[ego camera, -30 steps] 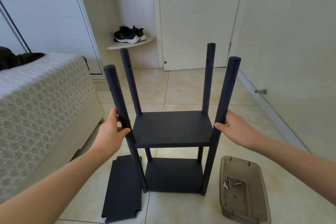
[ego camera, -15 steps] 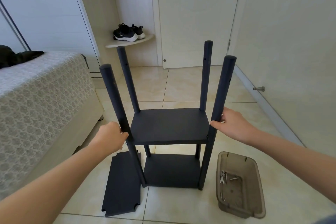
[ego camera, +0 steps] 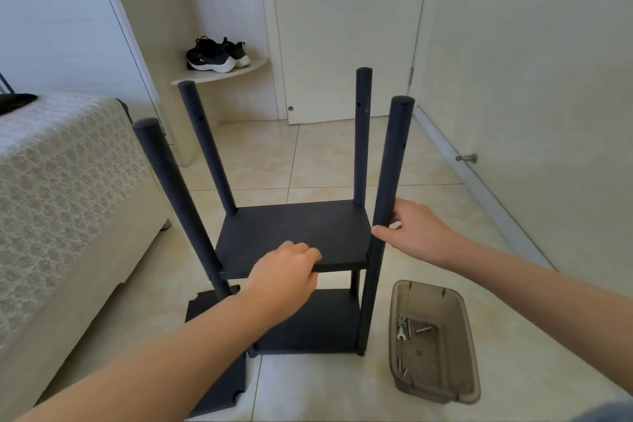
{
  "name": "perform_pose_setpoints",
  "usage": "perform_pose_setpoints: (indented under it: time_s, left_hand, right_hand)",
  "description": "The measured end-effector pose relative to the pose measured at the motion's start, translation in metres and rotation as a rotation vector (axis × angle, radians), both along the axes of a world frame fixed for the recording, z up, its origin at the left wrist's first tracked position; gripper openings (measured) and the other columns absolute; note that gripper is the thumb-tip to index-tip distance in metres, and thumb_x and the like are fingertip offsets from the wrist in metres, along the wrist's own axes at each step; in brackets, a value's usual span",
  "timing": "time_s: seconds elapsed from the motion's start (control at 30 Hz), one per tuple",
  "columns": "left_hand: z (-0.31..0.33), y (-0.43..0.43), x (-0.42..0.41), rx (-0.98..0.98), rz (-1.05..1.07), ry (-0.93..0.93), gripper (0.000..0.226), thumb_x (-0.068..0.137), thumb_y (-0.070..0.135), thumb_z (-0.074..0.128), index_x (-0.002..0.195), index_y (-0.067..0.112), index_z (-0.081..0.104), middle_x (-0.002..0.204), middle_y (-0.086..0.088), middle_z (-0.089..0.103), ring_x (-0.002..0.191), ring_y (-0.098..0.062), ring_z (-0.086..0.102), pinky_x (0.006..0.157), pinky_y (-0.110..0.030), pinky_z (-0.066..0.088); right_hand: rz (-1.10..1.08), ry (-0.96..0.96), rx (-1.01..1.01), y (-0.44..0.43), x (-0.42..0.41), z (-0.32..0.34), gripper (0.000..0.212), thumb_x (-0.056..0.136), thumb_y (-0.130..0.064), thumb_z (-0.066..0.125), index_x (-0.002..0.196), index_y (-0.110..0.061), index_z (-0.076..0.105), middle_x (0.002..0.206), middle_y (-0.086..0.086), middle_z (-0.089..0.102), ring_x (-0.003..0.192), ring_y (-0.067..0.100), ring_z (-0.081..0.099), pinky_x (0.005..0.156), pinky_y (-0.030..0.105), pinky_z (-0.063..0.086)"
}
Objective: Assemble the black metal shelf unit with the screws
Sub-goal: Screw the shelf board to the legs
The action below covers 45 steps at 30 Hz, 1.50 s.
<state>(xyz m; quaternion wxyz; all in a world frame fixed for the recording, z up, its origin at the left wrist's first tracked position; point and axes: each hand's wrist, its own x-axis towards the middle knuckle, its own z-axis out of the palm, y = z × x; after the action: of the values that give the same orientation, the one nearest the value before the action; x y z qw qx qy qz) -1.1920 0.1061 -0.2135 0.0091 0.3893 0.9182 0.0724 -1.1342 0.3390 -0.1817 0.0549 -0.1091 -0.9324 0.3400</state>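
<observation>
1. Black metal, head view: shelf unit (ego camera: 308, 329) stands upright on the tiled floor (ego camera: 325, 161) in the middle of the scene. Two boards are fitted and four posts rise bare above the upper one.
2. Left hand (ego camera: 284, 274): fingers curled over the near edge of the upper board (ego camera: 294, 233), grasping it.
3. Right hand (ego camera: 414, 236): thumb and fingers wrapped round the near right post (ego camera: 390, 164), just above that board.
4. Loose board (ego camera: 215, 384): flat on the floor at near left, just beside the unit's foot and partly hidden by the left forearm. Notched corners show.
5. Tray (ego camera: 428, 286): brownish clear plastic, near right, just beside the unit. It holds screws (ego camera: 423, 329) and a small spanner (ego camera: 401, 336).
6. Governing relation (a judgement): the posts' long axis is vertical, with open holes near their tops, so the remaining board must be lifted from low left to lie level between them. The left hand is nearer the loose board, and the right hand is nearer the tray.
7. Surroundings: bed (ego camera: 51, 199) at left, shoes (ego camera: 215, 55) on a far corner ledge, door (ego camera: 342, 27) at far centre.
</observation>
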Motion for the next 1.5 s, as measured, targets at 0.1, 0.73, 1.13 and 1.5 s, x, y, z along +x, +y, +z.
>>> perform_pose_setpoints:
  time_s: [0.1,0.73,1.13,1.5]
  left_hand:
    - [-0.018,0.03,-0.008,-0.072,-0.167,0.075,0.061,0.104,0.036,0.051,0.158,0.026,0.025,0.163,0.004,0.03,0.151,-0.02,0.023,0.123,-0.037,0.019]
    - [-0.05,0.079,-0.039,-0.359,-0.214,0.081,0.091,0.103,0.046,0.045,0.154,0.026,-0.029,0.166,-0.003,-0.027,0.15,-0.042,-0.024,0.116,-0.072,-0.001]
    - [-0.05,0.08,-0.027,-0.323,-0.181,0.09,0.089,0.1,0.064,0.033,0.157,0.023,-0.023,0.167,-0.004,-0.023,0.152,-0.039,-0.022,0.12,-0.067,-0.003]
    - [-0.067,0.096,-0.013,-0.194,-0.003,0.131,0.09,0.09,0.077,0.008,0.161,0.024,-0.005,0.17,-0.002,-0.009,0.155,-0.032,-0.012,0.122,-0.056,-0.007]
  right_hand:
    - [0.014,-0.001,0.008,0.002,0.002,0.001,0.033,0.095,-0.029,0.063,0.126,-0.02,0.055,0.096,-0.013,0.056,0.085,0.007,0.058,0.067,0.011,0.041]
    - [0.051,-0.018,-0.053,0.007,0.018,0.0,0.047,0.095,-0.029,0.063,0.139,-0.026,0.048,0.124,-0.002,0.068,0.104,0.012,0.068,0.086,0.019,0.048]
    - [0.031,0.005,-0.075,0.003,0.016,0.0,0.044,0.092,-0.029,0.068,0.134,-0.026,0.054,0.115,-0.001,0.073,0.102,0.011,0.069,0.068,0.001,0.041]
    - [-0.034,0.019,-0.139,0.001,0.017,-0.001,0.031,0.089,-0.029,0.071,0.111,-0.025,0.049,0.112,0.002,0.073,0.092,0.011,0.067,0.079,0.016,0.048]
